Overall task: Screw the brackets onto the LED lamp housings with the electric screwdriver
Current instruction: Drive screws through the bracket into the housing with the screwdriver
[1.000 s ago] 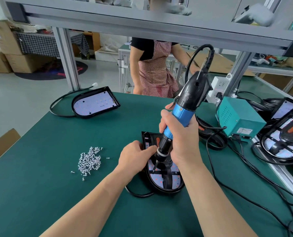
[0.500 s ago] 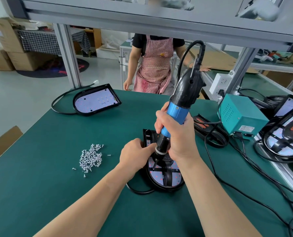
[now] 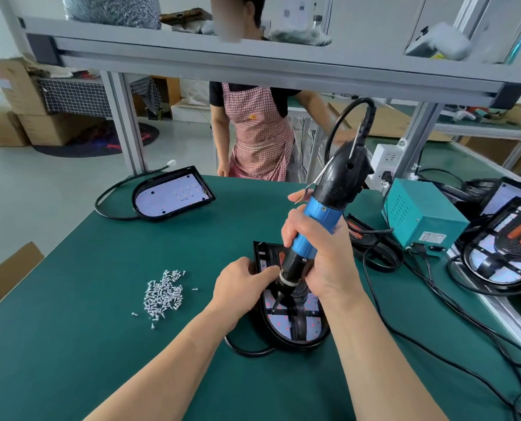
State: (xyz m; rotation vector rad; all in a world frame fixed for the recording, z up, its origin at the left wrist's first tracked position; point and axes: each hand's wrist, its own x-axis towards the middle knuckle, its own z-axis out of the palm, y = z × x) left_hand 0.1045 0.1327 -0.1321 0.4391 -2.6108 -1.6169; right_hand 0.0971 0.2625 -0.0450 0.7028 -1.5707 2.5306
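Electric screwdriver [image 3: 321, 226]: hardly moved since a second ago, bit tip kept at the same near-left spot; leaning far-right as before.
Right hand [image 3: 326, 265]: wrapped round the blue barrel, fingers curled tight; gripped low on the tool, likely for downward push and steady aim.
Left hand [image 3: 241, 284]: laid on the left rim of the housing, fingers curled together, tips touching the black collar; probably pinning the housing and guiding the bit. Whether pinching a screw, cannot tell.
Housing in work [image 3: 283, 341]: near centre of the green table [image 3: 101, 360], board side up, black bracket [image 3: 298, 322] across it, bit tip at the bracket's left end.
Screws [image 3: 163, 294]: one loose pile, left of the housing, near the left hand; too many to count.
Housings counted: one in work, one far left [image 3: 172, 196] without bracket, one behind the right hand [image 3: 364, 235], at least two at the right edge [image 3: 508, 253].
Screwdrivers: one.
Power box [image 3: 426, 220]: one, far right.
Person in apron [image 3: 259, 138]: one, beyond the far edge.
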